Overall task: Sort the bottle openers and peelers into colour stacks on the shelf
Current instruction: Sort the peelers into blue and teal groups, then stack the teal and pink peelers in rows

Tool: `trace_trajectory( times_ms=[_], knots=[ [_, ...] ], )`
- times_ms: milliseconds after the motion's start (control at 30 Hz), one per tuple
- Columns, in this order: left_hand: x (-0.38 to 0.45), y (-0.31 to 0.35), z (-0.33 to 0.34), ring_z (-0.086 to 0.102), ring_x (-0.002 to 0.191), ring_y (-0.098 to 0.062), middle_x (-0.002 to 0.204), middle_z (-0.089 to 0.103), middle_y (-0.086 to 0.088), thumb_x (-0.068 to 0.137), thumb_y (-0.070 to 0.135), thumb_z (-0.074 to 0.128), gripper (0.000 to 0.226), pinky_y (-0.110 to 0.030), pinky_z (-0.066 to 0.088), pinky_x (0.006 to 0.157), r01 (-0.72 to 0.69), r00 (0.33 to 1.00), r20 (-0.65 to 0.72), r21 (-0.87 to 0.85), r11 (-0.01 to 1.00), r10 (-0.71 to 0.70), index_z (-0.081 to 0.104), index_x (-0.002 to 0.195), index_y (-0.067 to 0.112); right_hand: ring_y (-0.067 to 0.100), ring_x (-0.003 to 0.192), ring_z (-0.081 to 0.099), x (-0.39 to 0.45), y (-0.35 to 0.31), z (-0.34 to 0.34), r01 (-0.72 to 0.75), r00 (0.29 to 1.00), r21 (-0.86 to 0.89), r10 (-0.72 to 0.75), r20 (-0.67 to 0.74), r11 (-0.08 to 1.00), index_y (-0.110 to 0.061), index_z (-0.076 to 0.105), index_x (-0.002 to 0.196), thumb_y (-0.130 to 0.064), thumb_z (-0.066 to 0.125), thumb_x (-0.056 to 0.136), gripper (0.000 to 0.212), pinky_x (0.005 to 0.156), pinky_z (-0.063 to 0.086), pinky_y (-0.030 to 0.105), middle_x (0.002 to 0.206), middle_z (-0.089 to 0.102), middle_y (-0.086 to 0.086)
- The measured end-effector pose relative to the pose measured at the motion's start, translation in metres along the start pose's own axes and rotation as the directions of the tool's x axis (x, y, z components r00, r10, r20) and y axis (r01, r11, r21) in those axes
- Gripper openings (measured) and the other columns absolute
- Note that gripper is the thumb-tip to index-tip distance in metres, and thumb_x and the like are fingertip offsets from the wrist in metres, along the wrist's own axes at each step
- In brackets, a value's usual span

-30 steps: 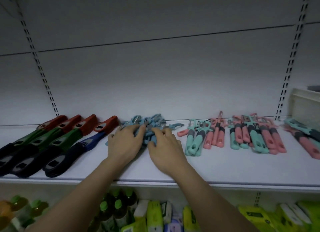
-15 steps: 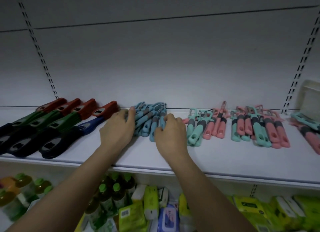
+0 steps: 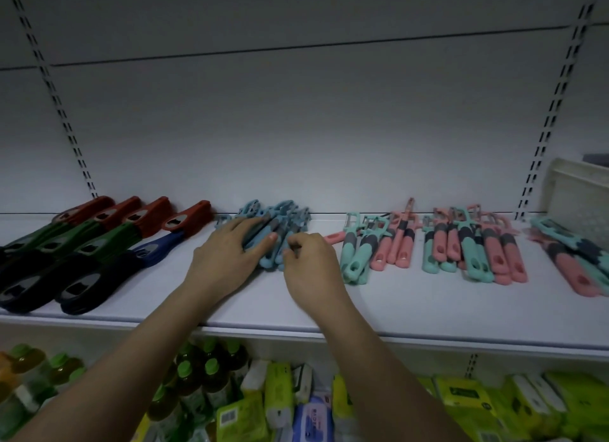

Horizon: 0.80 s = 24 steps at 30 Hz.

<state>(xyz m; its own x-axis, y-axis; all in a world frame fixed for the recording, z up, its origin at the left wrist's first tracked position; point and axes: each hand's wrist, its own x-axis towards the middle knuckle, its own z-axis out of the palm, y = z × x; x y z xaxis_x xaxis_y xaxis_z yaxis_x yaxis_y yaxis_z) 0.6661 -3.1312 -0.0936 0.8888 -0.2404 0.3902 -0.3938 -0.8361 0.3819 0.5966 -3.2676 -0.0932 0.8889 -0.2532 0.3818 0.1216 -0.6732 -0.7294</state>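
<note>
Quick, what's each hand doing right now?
Left hand: open, fingers resting flat on the blue peelers.
Right hand: fingers curled, pinching a blue peeler.

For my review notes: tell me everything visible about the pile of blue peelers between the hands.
The blue peelers lie in a loose pile on the white shelf, handles toward the front, heads near the back wall. They look like light blue plastic with grey grip bands. The left hand rests its fingers on the pile's left side; the right hand has curled fingers at its near right edge. Bottle openers lie to the left.
</note>
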Motion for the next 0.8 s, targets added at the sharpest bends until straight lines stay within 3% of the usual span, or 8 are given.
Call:
trace_trajectory(
  times_ms=[100,233,333,467,567,633,700,800],
  knots=[
    [0.001,0.000,0.001,0.041,0.137,-0.020,0.152,0.043,0.004,0.090,0.074,0.030,0.065,-0.055,0.037,0.107,0.034,0.999,-0.023,0.047,0.998,-0.033,0.041,0.145,0.041,0.028,0.107,0.059,-0.002,0.001,-0.002,0.005,1.000,-0.007,-0.005,-0.016,1.000,-0.007,0.066,0.115,0.000,0.051,0.090,0.030,0.094,0.049,0.038,0.117,0.063,0.012],
    [-0.003,0.005,-0.002,0.032,0.143,-0.018,0.155,0.039,0.006,0.094,0.069,0.019,0.063,-0.065,0.012,0.115,0.042,0.999,-0.030,0.053,0.998,-0.040,0.042,0.145,0.039,0.025,0.107,0.062,-0.004,0.000,-0.004,0.029,0.999,0.046,-0.030,0.014,0.999,-0.011,0.067,0.120,0.004,0.048,0.089,0.039,0.094,0.051,0.037,0.116,0.068,0.008],
    [-0.004,0.007,-0.005,0.036,0.141,-0.019,0.149,0.048,0.005,0.093,0.073,0.012,0.070,-0.067,0.005,0.114,0.020,0.997,-0.075,0.054,0.998,-0.015,0.048,0.142,0.036,0.026,0.109,0.059,-0.005,-0.001,-0.003,0.049,0.999,0.049,-0.049,-0.011,0.998,-0.009,0.065,0.118,0.003,0.051,0.088,0.035,0.094,0.050,0.039,0.119,0.064,0.008],
    [-0.009,0.020,-0.016,0.052,0.124,-0.024,0.126,0.063,-0.003,0.097,0.057,0.019,0.062,-0.056,0.026,0.112,-0.107,0.949,-0.298,-0.004,0.994,0.101,0.062,0.124,0.021,0.021,0.116,0.050,-0.011,-0.011,-0.011,0.139,0.980,0.055,-0.130,-0.151,0.989,-0.008,0.059,0.125,0.006,0.053,0.088,0.040,0.100,0.046,0.036,0.128,0.048,0.004],
    [-0.021,0.055,-0.024,0.052,0.123,-0.019,0.129,0.063,-0.002,0.102,0.035,0.041,0.037,-0.037,0.037,0.105,-0.206,0.904,-0.415,-0.211,0.955,0.103,0.062,0.128,0.019,0.016,0.113,0.052,-0.025,-0.008,-0.032,0.231,0.947,0.092,-0.202,-0.249,0.969,-0.012,0.062,0.116,0.011,0.050,0.087,0.039,0.097,0.048,0.029,0.123,0.050,0.000],
    [-0.022,0.090,-0.022,0.052,0.122,-0.016,0.132,0.061,0.001,0.099,0.025,0.049,0.035,-0.031,0.038,0.102,-0.258,0.919,-0.364,-0.272,0.927,0.149,0.059,0.133,0.021,0.011,0.108,0.054,-0.031,0.004,-0.057,0.233,0.930,0.132,-0.181,-0.320,0.963,-0.018,0.063,0.109,0.014,0.047,0.088,0.041,0.094,0.046,0.020,0.118,0.051,-0.003],
    [-0.017,0.122,-0.005,0.053,0.124,-0.021,0.135,0.059,-0.003,0.096,0.026,0.051,0.040,-0.031,0.039,0.103,-0.249,0.960,-0.199,-0.291,0.924,0.197,0.054,0.136,0.021,0.008,0.105,0.053,-0.032,0.024,-0.088,0.172,0.919,0.082,-0.130,-0.371,0.982,-0.019,0.062,0.104,0.015,0.046,0.088,0.041,0.088,0.041,0.007,0.115,0.052,-0.003],
    [-0.010,0.148,0.032,0.049,0.126,-0.035,0.136,0.053,-0.014,0.092,0.041,0.049,0.049,-0.042,0.042,0.104,-0.137,0.980,0.110,-0.219,0.966,0.164,0.048,0.136,0.018,0.019,0.113,0.052,-0.025,0.062,-0.126,0.022,0.922,-0.198,-0.096,-0.376,0.980,-0.011,0.065,0.107,0.010,0.048,0.087,0.034,0.092,0.040,0.021,0.117,0.057,0.003]
  ],
)
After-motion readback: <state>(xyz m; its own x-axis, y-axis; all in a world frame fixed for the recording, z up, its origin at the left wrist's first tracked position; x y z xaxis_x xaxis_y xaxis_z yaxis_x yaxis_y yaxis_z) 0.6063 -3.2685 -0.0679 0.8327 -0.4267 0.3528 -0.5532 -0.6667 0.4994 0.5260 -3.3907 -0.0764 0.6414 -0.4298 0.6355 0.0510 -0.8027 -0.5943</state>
